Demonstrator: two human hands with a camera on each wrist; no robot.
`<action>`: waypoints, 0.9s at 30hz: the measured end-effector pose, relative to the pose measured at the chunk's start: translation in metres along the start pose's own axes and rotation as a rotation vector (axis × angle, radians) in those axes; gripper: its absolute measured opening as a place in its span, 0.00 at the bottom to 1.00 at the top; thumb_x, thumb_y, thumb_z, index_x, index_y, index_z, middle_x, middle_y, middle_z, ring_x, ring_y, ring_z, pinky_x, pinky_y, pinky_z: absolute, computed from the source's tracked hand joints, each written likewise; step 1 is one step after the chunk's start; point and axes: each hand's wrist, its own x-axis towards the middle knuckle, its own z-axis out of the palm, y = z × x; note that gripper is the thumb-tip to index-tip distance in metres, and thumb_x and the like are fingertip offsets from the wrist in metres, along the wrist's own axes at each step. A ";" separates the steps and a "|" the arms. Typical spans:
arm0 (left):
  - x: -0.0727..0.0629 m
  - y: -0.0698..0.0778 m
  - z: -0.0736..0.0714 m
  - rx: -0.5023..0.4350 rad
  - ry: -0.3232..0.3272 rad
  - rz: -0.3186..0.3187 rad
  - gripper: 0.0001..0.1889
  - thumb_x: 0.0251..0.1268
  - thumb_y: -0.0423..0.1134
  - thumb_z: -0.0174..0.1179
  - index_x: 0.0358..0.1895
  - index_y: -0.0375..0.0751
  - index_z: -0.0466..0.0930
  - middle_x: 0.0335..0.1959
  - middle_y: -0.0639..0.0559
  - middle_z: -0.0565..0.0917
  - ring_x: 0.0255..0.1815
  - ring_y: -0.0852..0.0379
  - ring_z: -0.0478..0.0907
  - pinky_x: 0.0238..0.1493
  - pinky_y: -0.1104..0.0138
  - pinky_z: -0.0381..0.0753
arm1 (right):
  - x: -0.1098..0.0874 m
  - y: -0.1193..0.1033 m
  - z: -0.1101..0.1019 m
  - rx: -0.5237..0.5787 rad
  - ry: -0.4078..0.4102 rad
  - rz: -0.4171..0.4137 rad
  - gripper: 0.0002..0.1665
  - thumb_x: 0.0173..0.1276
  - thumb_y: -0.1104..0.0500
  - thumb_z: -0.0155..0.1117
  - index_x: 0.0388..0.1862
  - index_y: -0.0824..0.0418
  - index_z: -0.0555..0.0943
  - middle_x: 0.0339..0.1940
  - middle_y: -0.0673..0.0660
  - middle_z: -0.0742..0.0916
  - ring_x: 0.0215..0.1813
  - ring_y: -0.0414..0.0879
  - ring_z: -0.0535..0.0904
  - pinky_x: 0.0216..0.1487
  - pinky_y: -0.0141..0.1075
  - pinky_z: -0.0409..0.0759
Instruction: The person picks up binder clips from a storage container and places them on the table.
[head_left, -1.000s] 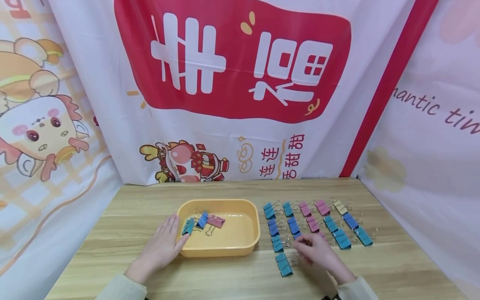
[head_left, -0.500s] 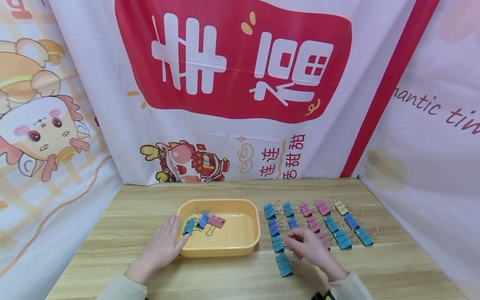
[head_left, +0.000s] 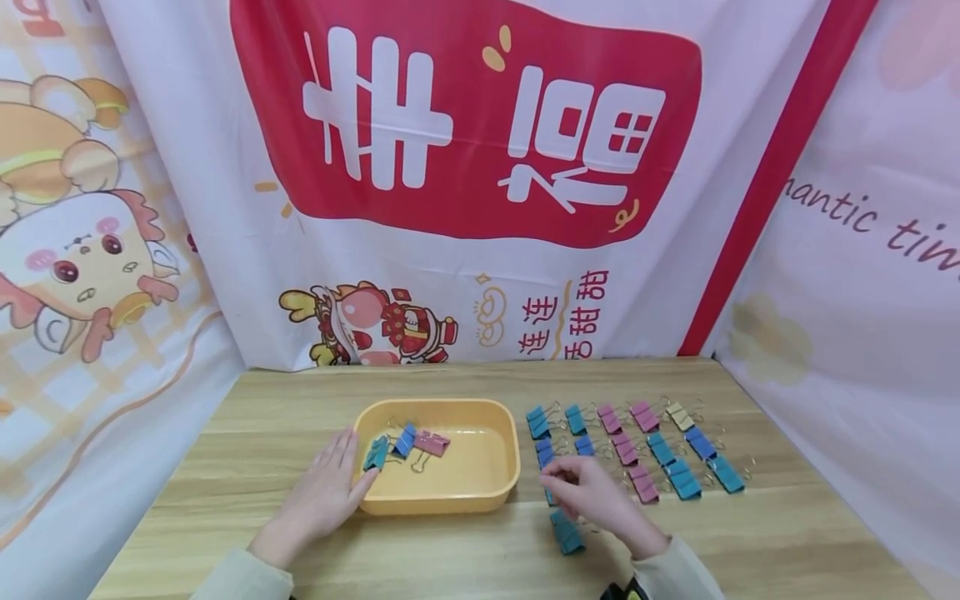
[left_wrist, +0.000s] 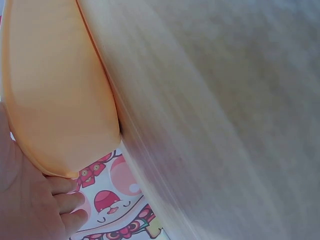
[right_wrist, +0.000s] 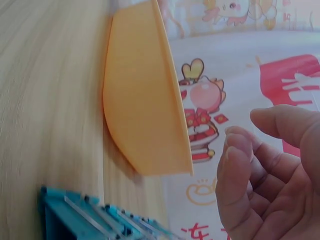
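Note:
My left hand point(head_left: 322, 483) rests at the left end of the yellow-orange plastic box point(head_left: 450, 505), fingers extended along its outside and thumb over the rim. Inside the box lie a teal binder clip point(head_left: 377, 452), a blue binder clip point(head_left: 406, 440) and a pink binder clip point(head_left: 432, 442). My right hand point(head_left: 588, 492) hovers over the leftmost column of clips, partly covering it. In the right wrist view, its fingers point(right_wrist: 234, 170) are loosely bent, with the thumb apart from them and nothing between. A teal binder clip point(head_left: 567, 533) lies nearest the front, just below that hand.
Columns of binder clips stretch across the right of the wooden table point(head_left: 450, 567), including a lower pink clip point(head_left: 643, 483), a large teal clip point(head_left: 683, 479) and a yellow clip point(head_left: 680, 415). Printed cloth point(head_left: 480, 258) hangs behind the table and along both sides.
My right hand has moved left from the middle columns to the leftmost column, uncovering the lower pink binder clip. My left hand and the box have stayed in place.

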 end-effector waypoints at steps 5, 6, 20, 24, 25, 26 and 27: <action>-0.001 0.000 0.001 0.001 0.001 -0.007 0.36 0.71 0.51 0.42 0.66 0.19 0.50 0.68 0.28 0.51 0.68 0.33 0.48 0.65 0.46 0.49 | 0.007 -0.005 0.009 0.010 -0.032 -0.002 0.09 0.66 0.57 0.59 0.33 0.63 0.80 0.18 0.53 0.77 0.17 0.42 0.71 0.15 0.28 0.70; 0.000 -0.001 0.001 0.002 -0.001 -0.009 0.36 0.71 0.51 0.42 0.66 0.19 0.50 0.68 0.28 0.51 0.68 0.33 0.48 0.65 0.46 0.49 | 0.008 -0.006 0.010 0.010 -0.033 -0.001 0.10 0.66 0.56 0.59 0.33 0.63 0.79 0.18 0.53 0.77 0.17 0.42 0.71 0.15 0.28 0.70; 0.000 -0.002 0.002 0.002 -0.002 -0.008 0.36 0.72 0.52 0.42 0.66 0.20 0.50 0.68 0.28 0.50 0.68 0.34 0.47 0.65 0.46 0.49 | 0.050 -0.047 0.025 -0.131 -0.063 -0.111 0.07 0.65 0.56 0.60 0.33 0.58 0.81 0.22 0.58 0.80 0.19 0.46 0.74 0.18 0.36 0.78; 0.000 -0.002 0.002 0.009 -0.004 -0.008 0.36 0.72 0.52 0.42 0.66 0.20 0.49 0.68 0.28 0.50 0.68 0.34 0.47 0.65 0.46 0.49 | 0.081 -0.062 0.038 -0.150 -0.074 -0.066 0.07 0.65 0.56 0.60 0.35 0.58 0.80 0.25 0.59 0.82 0.21 0.45 0.76 0.21 0.38 0.80; 0.001 -0.003 0.002 0.009 -0.004 -0.007 0.36 0.71 0.52 0.42 0.66 0.20 0.50 0.68 0.28 0.51 0.68 0.34 0.47 0.65 0.46 0.49 | 0.089 -0.064 0.042 -0.146 -0.080 -0.050 0.07 0.65 0.56 0.60 0.36 0.58 0.80 0.26 0.59 0.82 0.21 0.45 0.76 0.22 0.37 0.80; 0.001 -0.003 0.002 0.009 -0.004 -0.007 0.36 0.71 0.52 0.42 0.66 0.20 0.50 0.68 0.28 0.51 0.68 0.34 0.48 0.65 0.46 0.49 | 0.097 -0.065 0.047 -0.145 -0.085 -0.036 0.07 0.65 0.56 0.60 0.37 0.59 0.80 0.27 0.58 0.82 0.22 0.45 0.77 0.22 0.36 0.80; 0.001 -0.003 0.003 0.010 -0.004 -0.007 0.36 0.71 0.52 0.42 0.66 0.20 0.49 0.68 0.28 0.51 0.68 0.34 0.47 0.65 0.46 0.49 | 0.104 -0.065 0.052 -0.138 -0.088 -0.023 0.07 0.65 0.57 0.61 0.38 0.59 0.80 0.26 0.57 0.82 0.22 0.46 0.77 0.22 0.35 0.80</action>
